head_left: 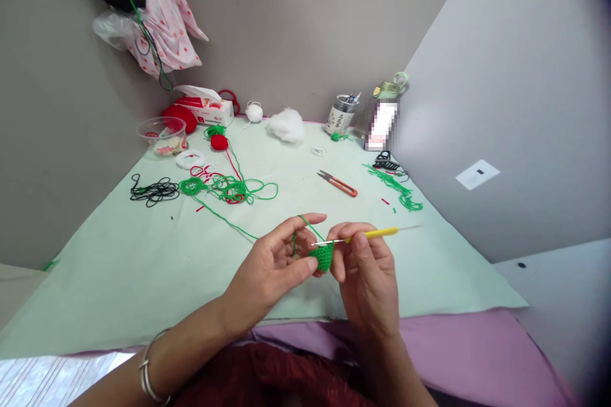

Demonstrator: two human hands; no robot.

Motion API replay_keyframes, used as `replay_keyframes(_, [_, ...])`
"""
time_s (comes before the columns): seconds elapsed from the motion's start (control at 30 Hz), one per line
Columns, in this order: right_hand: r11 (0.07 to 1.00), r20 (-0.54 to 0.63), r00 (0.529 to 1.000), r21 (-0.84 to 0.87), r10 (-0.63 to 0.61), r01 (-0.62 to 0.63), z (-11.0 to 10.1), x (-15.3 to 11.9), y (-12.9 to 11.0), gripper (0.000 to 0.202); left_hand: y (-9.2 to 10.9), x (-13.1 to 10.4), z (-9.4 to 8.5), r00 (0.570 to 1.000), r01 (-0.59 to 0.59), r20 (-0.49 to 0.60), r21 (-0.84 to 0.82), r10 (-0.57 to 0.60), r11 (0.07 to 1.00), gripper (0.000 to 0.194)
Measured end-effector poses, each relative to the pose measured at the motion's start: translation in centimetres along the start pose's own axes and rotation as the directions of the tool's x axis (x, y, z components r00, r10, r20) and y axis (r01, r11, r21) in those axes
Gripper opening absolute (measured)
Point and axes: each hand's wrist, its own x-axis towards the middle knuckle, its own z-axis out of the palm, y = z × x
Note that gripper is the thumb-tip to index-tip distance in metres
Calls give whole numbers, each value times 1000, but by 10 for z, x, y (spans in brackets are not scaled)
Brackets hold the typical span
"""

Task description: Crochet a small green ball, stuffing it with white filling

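Observation:
Between thumb and fingers, my left hand (279,261) pinches a small green crochet piece (323,257). A strand of green yarn (236,227) runs from the table to this hand and over its raised index finger down to the piece. My right hand (370,273) is closed around the yellow handle of a crochet hook (382,233). The hook's metal shaft points left and lies at the top edge of the green piece. Its tip shows close to my left fingers. Whether a loop sits on the hook is too small to tell.
Thread snips (340,184) lie beyond my hands. Tangled green yarn (233,189) and black cord (155,191) are on the left; green yarn scraps (405,194) lie right. Behind stand a tissue box (210,111), white stuffing (287,125), a pen holder (340,116) and a phone (382,124).

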Motion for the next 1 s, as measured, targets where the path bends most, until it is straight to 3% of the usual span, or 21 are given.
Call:
replay_keyframes(0.17, [995, 1, 999, -82, -52, 52, 0, 0, 0, 19, 2, 1, -2, 995, 7, -99, 111, 4, 994, 41])
replay_keyframes(0.37, [995, 19, 999, -85, -41, 43, -2, 0, -2, 25, 3, 0, -3, 991, -7, -133, 137, 25, 991, 37])
replay_keyframes(0.53, [958, 57, 988, -241, -143, 153, -4, -4, -4, 25, 6, -1, -3, 988, -24, -145, 182, 51, 983, 35])
replay_keyframes(0.63, [843, 118, 957, -453, -267, 291, -6, -9, -4, 25, 4, -1, -3, 985, -31, -159, 231, 70, 973, 34])
replay_keyframes(0.7, [716, 221, 906, -556, -362, 422, -8, -12, -1, 26, 2, 0, -2, 977, -44, -190, 270, 98, 962, 34])
replay_keyframes(0.83, [354, 455, 761, -692, -463, 629, -13, -16, 9, 31, -2, 1, 4, 950, -80, -276, 232, 144, 969, 41])
replay_keyframes(0.9, [189, 512, 704, -727, -492, 660, -14, -18, 12, 36, -2, 1, 6, 965, -18, -260, 70, 36, 997, 52])
replay_keyframes(0.93, [177, 503, 698, -732, -510, 658, -14, -18, 12, 37, -1, 2, 6, 971, 39, -233, -27, -44, 999, 55])
replay_keyframes(0.97, [231, 460, 715, -732, -526, 641, -13, -18, 11, 36, 0, 2, 5, 971, 94, -208, -115, -116, 989, 57])
replay_keyframes(1.0, [344, 374, 755, -720, -539, 602, -12, -17, 9, 33, 2, 3, 4, 966, 136, -192, -182, -171, 974, 56])
